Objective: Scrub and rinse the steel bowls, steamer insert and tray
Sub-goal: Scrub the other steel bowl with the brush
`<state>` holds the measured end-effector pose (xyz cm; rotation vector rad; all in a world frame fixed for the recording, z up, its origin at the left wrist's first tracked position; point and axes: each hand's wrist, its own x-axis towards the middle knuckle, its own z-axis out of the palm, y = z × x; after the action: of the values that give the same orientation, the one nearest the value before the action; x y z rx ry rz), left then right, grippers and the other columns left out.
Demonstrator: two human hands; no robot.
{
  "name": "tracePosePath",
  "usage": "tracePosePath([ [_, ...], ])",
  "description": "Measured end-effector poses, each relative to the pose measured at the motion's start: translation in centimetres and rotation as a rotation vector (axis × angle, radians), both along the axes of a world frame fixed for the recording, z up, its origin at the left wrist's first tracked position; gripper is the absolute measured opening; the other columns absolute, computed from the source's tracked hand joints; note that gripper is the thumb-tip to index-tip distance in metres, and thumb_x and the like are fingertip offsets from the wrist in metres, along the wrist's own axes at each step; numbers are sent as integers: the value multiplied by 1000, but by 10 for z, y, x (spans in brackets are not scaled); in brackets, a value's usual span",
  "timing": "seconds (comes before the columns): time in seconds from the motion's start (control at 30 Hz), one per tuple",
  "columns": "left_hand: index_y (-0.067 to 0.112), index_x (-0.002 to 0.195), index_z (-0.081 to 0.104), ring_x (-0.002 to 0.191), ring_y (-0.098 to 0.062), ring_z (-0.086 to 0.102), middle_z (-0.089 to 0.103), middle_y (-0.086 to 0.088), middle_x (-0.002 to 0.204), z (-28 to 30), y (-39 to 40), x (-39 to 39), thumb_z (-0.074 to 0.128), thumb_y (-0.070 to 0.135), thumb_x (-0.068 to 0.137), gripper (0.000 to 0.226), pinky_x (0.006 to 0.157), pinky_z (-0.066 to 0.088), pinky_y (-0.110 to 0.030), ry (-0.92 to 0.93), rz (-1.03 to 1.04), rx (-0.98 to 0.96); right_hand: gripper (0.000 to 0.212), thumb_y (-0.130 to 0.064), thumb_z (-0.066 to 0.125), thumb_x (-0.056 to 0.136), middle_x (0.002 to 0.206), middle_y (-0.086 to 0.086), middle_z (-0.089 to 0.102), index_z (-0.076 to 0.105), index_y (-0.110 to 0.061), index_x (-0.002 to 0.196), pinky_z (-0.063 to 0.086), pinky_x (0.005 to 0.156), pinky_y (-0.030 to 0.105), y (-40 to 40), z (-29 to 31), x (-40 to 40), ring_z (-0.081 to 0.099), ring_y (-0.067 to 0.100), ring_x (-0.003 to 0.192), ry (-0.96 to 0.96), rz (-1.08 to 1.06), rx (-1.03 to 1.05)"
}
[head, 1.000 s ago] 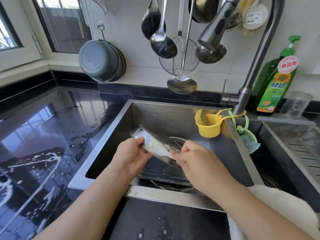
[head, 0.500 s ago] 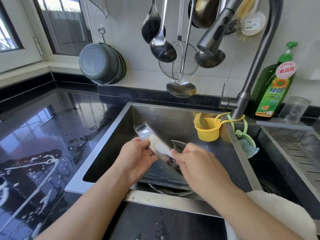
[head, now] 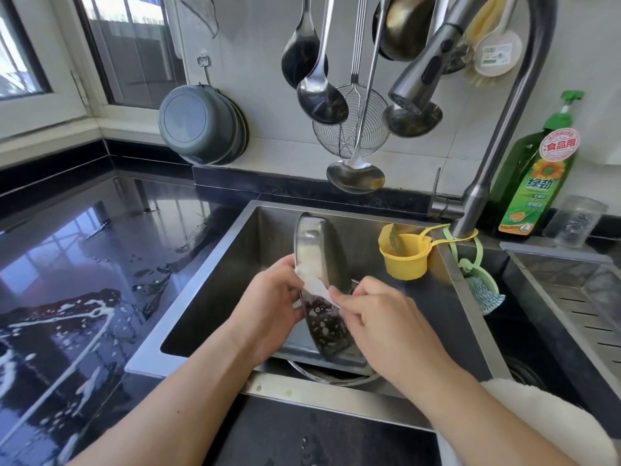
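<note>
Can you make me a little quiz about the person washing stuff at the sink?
1. True or false: the steel tray is held tilted on its edge over the sink.
2. Which hand holds the white scrubbing cloth? A left hand, B right hand.
3. Fill in: the little cup hanging inside the sink is coloured ____.

Key:
1. True; the left hand grips its edge.
2. B
3. yellow

tray: shiny steel, soapy | sink: brushed steel | countertop: glossy black, wet
</note>
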<state>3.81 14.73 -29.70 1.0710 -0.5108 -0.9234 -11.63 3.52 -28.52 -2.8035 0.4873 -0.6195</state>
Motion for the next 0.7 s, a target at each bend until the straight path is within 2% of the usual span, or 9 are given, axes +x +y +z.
tracePosePath([
  [0.1, 11, 129, 68, 115, -43, 60, 61, -35, 124, -3, -4, -2, 47, -18, 68, 70, 110, 43, -56, -192, -13, -12, 35, -34, 56, 102, 85, -10, 47, 61, -43, 136, 31, 53, 16, -5, 6, 2, 50, 8, 72, -33, -16, -4],
  [0.2, 18, 120, 75, 108, -38, 67, 74, -21, 113, -6, -7, -3, 44, -29, 72, 74, 98, 52, -45, -307, 67, 31, 37, -37, 56, 102, 86, -11, 48, 58, -49, 136, 30, 50, 16, -5, 10, -3, 50, 8, 73, -17, -20, 17],
  [0.27, 12, 121, 74, 104, -30, 71, 76, -19, 111, -7, -8, -4, 41, -32, 78, 70, 92, 54, -36, -329, 69, 55, 37, -38, 56, 101, 83, -11, 49, 56, -51, 136, 35, 50, 21, -11, 13, -6, 51, 9, 70, -29, -50, 20],
  [0.33, 6, 127, 70, 104, -29, 73, 76, -20, 113, -6, -9, -9, 43, -29, 86, 60, 85, 57, -32, -335, 46, 57, 38, -37, 54, 102, 80, -10, 50, 55, -47, 139, 45, 51, 32, -22, 19, -7, 53, 12, 67, -67, -160, -27],
  [0.4, 7, 128, 69, 101, -26, 74, 77, -18, 113, -5, -10, -13, 44, -23, 93, 53, 80, 58, -28, -352, 32, 61, 38, -36, 50, 104, 79, -9, 51, 54, -42, 141, 48, 50, 35, -27, 24, -9, 53, 15, 65, -86, -267, -81],
  [0.5, 9, 122, 71, 103, -24, 75, 78, -15, 111, -5, -8, -14, 47, -15, 99, 42, 84, 57, -28, -373, 42, 61, 38, -36, 46, 106, 79, -7, 48, 51, -45, 142, 49, 51, 38, -11, 26, -13, 54, 15, 65, 1, -142, -76],
  [0.57, 10, 121, 73, 104, -25, 75, 78, -14, 110, -4, -5, -12, 51, -10, 101, 36, 86, 57, -30, -392, 59, 70, 38, -37, 45, 106, 79, -7, 45, 48, -48, 143, 43, 49, 34, 1, 25, -16, 52, 14, 65, 63, -51, -80],
  [0.6, 11, 122, 72, 102, -24, 75, 78, -13, 109, -4, -5, -12, 51, -10, 101, 36, 84, 57, -29, -400, 54, 80, 39, -37, 46, 106, 79, -8, 45, 48, -48, 144, 41, 48, 31, -4, 27, -16, 51, 11, 64, 53, -79, -95],
  [0.7, 12, 125, 70, 98, -20, 75, 79, -10, 108, -4, -5, -17, 49, -11, 101, 40, 77, 58, -26, -441, -5, 128, 44, -32, 49, 105, 80, -10, 47, 47, -38, 148, 42, 44, 22, -32, 38, -15, 50, 6, 60, -34, -318, -154],
])
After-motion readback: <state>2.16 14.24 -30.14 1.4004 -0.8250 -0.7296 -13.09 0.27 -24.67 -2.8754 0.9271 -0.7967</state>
